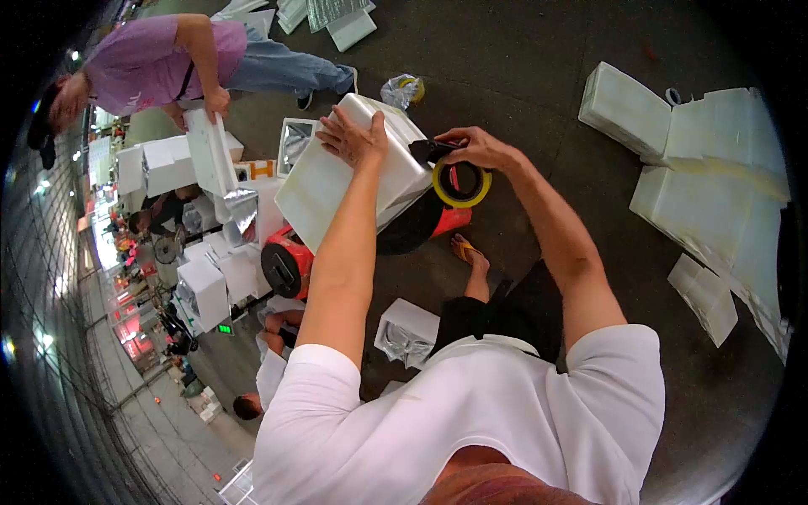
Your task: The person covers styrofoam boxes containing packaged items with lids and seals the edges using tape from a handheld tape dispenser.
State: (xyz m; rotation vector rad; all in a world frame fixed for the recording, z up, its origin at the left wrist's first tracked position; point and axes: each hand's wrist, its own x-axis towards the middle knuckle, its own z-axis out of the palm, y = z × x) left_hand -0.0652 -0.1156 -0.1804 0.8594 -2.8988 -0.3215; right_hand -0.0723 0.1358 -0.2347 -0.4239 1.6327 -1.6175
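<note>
A white foam box (332, 189) with its lid on sits tilted in view in front of me, on top of a red and black object (288, 262). My left hand (355, 139) lies flat on the box, its fingers spread. At the box's right edge, my right hand (480, 150) is closed around a tape dispenser (432, 151) with a black body. A large roll of yellow-edged tape (462, 198) sits in the dispenser. The dispenser's front end is close to the box edge; I cannot tell whether it touches.
A person in a pink shirt (139, 63) holds a white foam piece (209, 151) at the upper left. White foam boxes (202, 290) stand at left, and a large stack (715, 202) is at right. An open foil-lined box (407, 328) stands near my legs. Another person (271, 374) is low at left.
</note>
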